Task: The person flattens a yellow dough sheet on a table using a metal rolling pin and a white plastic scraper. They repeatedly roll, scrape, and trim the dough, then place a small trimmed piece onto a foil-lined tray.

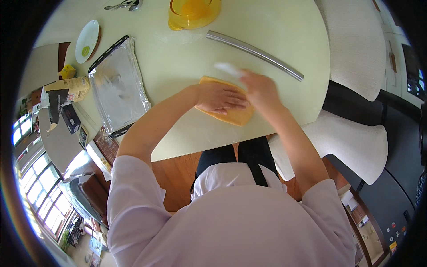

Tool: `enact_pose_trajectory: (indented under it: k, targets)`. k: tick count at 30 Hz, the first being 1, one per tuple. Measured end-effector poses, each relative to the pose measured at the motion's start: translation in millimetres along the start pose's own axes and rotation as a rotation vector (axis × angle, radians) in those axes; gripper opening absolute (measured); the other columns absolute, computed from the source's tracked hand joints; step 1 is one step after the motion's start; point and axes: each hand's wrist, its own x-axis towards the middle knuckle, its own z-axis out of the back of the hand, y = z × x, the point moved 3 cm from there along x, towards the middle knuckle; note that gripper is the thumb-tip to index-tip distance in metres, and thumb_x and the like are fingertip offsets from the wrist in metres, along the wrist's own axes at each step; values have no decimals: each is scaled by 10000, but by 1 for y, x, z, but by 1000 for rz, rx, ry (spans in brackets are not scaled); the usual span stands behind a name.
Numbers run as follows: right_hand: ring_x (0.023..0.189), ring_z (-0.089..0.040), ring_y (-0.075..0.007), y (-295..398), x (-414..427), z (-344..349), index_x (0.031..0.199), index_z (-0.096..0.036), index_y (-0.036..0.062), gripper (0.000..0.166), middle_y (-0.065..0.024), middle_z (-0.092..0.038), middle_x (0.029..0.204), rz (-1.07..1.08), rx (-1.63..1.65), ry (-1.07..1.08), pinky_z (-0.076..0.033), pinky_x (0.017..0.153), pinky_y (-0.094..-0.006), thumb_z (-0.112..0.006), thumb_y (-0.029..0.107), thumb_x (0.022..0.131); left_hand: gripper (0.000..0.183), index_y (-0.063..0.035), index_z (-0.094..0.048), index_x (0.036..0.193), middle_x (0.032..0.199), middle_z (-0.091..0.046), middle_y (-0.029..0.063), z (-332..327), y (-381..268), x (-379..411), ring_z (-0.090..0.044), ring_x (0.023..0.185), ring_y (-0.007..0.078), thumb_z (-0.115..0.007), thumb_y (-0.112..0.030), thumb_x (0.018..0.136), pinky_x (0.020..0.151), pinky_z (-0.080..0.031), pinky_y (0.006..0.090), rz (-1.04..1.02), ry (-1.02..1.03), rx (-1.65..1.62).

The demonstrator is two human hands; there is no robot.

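A flat slab of yellowish dough (237, 116) lies on the pale table near its front edge. My left hand (223, 97) rests palm down on the dough, fingers together and pointing right. Just right of it, my right hand (262, 87) is closed around a white tool (227, 68), blurred, perhaps a plastic scraper or knife; its end points up and left above the table. Whether the right hand touches the dough is unclear. Beyond the hands, a steel rolling pin (255, 55) lies slantwise on the table.
A foil-lined baking tray (125, 93) lies at the left. Farther back stand a yellow glass bowl (194, 15) with yellow contents, a white plate (87, 38) and some cutlery (124, 4). An open paper bag (75, 89) is at the left edge. Pale chairs (337, 140) stand at the right.
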Motion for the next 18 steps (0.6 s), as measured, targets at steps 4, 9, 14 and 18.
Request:
enact_pose_trajectory:
  k: [4,9,14,18]
  targets:
    - [902,-628,-195,-91,-92,3,1134,-580,51,249,-65,-640,999,-492,1049,-361,-502,742,-342,-511,186,937,383,-147,-497,1283,1302,-484,24,23,8,-28,-466,1183,239,-519,-219,908,1013,-378,383,477,-272,-32]
    - [1122,-536,-161,-105,-190,-59,1299,-424,63,420,-42,-547,1224,-798,1839,-199,-448,943,-329,-533,248,938,177,-137,-594,1049,1066,-546,7,32,19,-33,-546,988,223,-560,-191,883,830,-494,362,691,-283,-168]
    - [1227,-425,-143,-73,-158,-76,1303,-426,86,392,-5,-500,1274,-524,1981,-92,-331,1036,-329,-508,252,958,165,-119,-604,1005,983,-556,30,28,2,-39,-557,913,247,-609,-139,841,799,-502,370,757,-458,-166]
    - [1198,-418,-120,-59,-124,-87,1290,-447,76,385,14,-510,1254,-491,1941,-71,-294,1029,-301,-507,264,960,161,-116,-607,990,959,-555,53,16,-17,-49,-555,894,262,-614,-126,829,778,-505,386,879,-577,-128]
